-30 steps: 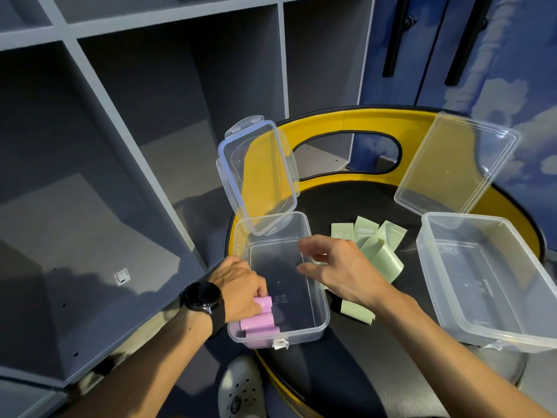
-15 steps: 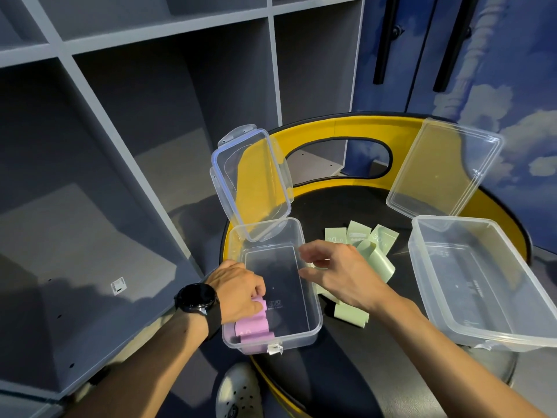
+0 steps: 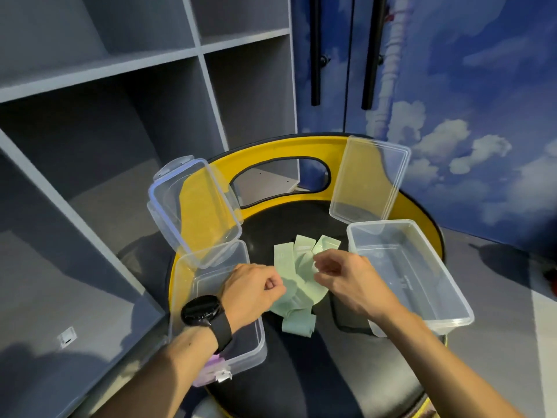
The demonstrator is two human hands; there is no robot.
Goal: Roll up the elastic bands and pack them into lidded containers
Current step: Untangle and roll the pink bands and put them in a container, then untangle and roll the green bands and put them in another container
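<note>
While green bands (image 3: 297, 274) fan away, both hands (image 3: 256, 292) seemingly pinch them.

Single head-worn wide-angle view, facing forward and steeply down, close above a round black seat (image 3: 301, 387); grey shelving (image 3: 120, 86) fills the left, cloud-painted doors (image 3: 452, 86) the right.

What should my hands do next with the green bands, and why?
Probably pinch one green band free of the pile and start rolling it. Both the left hand and right hand hover curled over the loose, unrolled bands, while the left box holds pink rolls and the right box looks empty.
</note>
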